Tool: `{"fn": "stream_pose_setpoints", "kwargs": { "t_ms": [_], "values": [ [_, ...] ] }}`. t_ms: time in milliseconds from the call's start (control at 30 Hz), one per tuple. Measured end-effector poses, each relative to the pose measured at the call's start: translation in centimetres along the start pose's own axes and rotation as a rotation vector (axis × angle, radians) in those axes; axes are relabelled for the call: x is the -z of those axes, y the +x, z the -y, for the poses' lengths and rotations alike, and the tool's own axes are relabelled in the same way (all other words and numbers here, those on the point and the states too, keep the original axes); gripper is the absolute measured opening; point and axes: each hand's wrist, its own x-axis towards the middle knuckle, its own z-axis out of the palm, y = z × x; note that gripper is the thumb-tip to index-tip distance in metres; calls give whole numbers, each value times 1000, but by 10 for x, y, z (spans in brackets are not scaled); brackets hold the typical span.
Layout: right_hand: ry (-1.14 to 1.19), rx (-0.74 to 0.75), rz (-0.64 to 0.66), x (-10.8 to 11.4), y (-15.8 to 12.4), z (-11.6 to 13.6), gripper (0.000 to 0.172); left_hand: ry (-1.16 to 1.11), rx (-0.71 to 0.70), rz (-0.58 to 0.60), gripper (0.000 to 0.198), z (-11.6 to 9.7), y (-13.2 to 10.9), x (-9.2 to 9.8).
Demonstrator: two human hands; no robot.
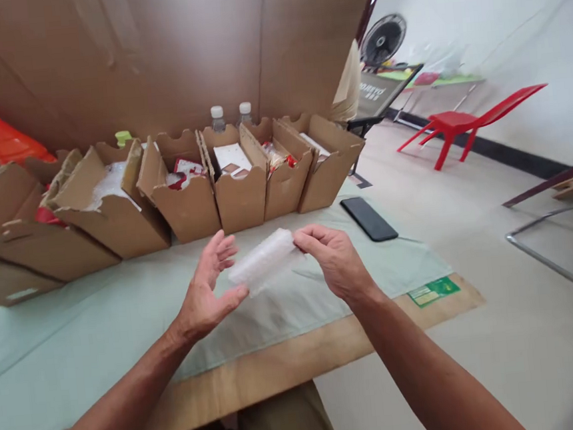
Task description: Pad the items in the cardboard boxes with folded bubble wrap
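Observation:
A whitish, see-through bubble wrap bag (265,260), rolled or folded into a flat oblong, is held tilted above the cloth near the front of the table. My right hand (331,254) pinches its right end between thumb and fingers. My left hand (214,278) is around the left end with fingers and thumb spread wide; the thumb tip is at the lower edge, and whether it presses there I cannot tell. What the bubble wrap bag may contain does not show.
A row of cardboard bins (239,196) stands behind my hands, several holding packets or cards. A black phone (370,219) lies right on the pale green cloth (140,321). Two capped bottles (217,117) stand behind the bins. A red chair (459,123) is on the floor.

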Motion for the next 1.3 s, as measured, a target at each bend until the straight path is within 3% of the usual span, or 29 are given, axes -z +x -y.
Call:
{"fn": "stream_pose_setpoints", "kwargs": {
  "t_ms": [100, 200, 267, 333, 433, 533, 633, 767, 867, 933, 1067, 1133, 1233, 1300],
  "values": [
    [91, -125, 126, -21, -14, -13, 32, -160, 239, -10, 65, -17, -11, -2],
    [174, -287, 245, -35, -27, -20, 76, -258, 370, -155, 47, -22, -25, -4],
    [152, -332, 252, -42, -33, -25, 87, -315, 417, -238, 51, -20, -36, -5],
    [128, -318, 201, -48, -38, -28, 77, -358, 490, -266, 58, -16, -44, -1],
    [123, -232, 140, -52, -39, -24, 47, -382, 549, -350, 68, -10, -50, 20],
    [21, -95, 225, -51, -38, -8, 27, -254, 382, -433, 70, -14, -49, 51],
    [-145, 100, 375, -52, -36, 15, 19, 77, 106, -303, 71, -38, -42, 72],
    [-224, 345, 522, -56, -34, 43, 21, 380, -135, 129, 86, -73, -18, 68],
    [-239, 445, 521, -47, -36, 61, 22, 377, -115, 542, 44, -73, -1, 59],
    [-261, 445, 419, -31, -36, 68, 19, 381, 12, 682, 22, -61, 2, 61],
    [-190, 326, 97, 13, -27, 61, 10, 343, 328, 680, 19, -39, -14, 92],
    [-178, 261, 24, 27, -15, 45, 9, 290, 469, 640, 19, -34, -26, 114],
    [-327, 161, 97, 31, 3, 9, 19, 301, 560, 550, 27, -24, -35, 143],
    [-488, 113, 170, 25, 13, -17, 22, 440, 575, 480, 41, -14, -35, 156]
  ]
}}
